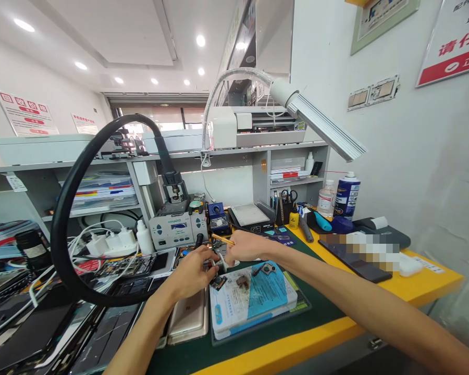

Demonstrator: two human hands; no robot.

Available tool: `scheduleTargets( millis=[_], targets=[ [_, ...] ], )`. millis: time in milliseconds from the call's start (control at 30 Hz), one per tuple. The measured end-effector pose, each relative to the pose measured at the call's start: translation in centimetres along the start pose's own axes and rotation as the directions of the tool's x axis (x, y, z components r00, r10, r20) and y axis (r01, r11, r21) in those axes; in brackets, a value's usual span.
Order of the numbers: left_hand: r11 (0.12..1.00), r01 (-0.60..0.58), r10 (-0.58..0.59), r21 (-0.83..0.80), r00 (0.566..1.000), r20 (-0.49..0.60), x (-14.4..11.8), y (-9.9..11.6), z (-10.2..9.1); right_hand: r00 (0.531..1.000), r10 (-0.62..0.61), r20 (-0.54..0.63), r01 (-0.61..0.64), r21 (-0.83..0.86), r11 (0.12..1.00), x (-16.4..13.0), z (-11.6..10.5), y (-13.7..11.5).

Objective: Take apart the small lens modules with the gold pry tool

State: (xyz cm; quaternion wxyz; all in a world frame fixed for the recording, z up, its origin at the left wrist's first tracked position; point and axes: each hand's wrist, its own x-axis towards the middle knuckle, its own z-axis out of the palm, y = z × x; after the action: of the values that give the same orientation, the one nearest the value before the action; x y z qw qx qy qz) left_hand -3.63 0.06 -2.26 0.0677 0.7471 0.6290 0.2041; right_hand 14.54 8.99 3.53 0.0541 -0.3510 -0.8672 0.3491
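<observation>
My left hand (195,273) is closed, its thumb and fingers curled about a small part that I cannot make out. Just beneath its fingertips lies a small dark circuit board (219,282) at the corner of a blue-and-white box (254,307). From the right reaches my right hand (248,247), fingers wrapped round a thin yellow-brown stick (223,239) like a brush handle or pencil. Something white (221,262) shows between the two hands; which hand touches it is unclear. Small metal pieces (266,269) rest on top of the box.
A hot-air rework station (175,229) stands behind my hands, its thick black hose (58,224) looping at left. Phones (188,317) and dismantled phone parts (113,323) crowd the left. A lamp (324,125) hangs overhead. Bottles, a spray can (347,196) and a dark tablet-like slab (354,259) are at right.
</observation>
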Motion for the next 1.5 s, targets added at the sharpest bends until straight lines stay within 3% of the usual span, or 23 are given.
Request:
scheduleTargets(
  millis=[667,1133,1500],
  targets=[
    [0.998,0.056,-0.056,0.002,0.998,0.008,0.0,0.5,-0.3,1.0,0.013,-0.018,-0.014,-0.007,1.0,-0.9,-0.5,-1.1],
    [0.993,0.113,-0.109,-0.045,0.99,0.094,0.0,1.0,-0.9,1.0,0.016,-0.005,-0.016,0.021,1.0,-1.1,-0.8,-1.1],
    [0.999,0.054,-0.055,0.005,0.998,0.025,0.0,0.5,-0.4,1.0,0.017,-0.025,-0.016,0.039,0.999,-1.5,-0.9,-1.1]
  ],
)
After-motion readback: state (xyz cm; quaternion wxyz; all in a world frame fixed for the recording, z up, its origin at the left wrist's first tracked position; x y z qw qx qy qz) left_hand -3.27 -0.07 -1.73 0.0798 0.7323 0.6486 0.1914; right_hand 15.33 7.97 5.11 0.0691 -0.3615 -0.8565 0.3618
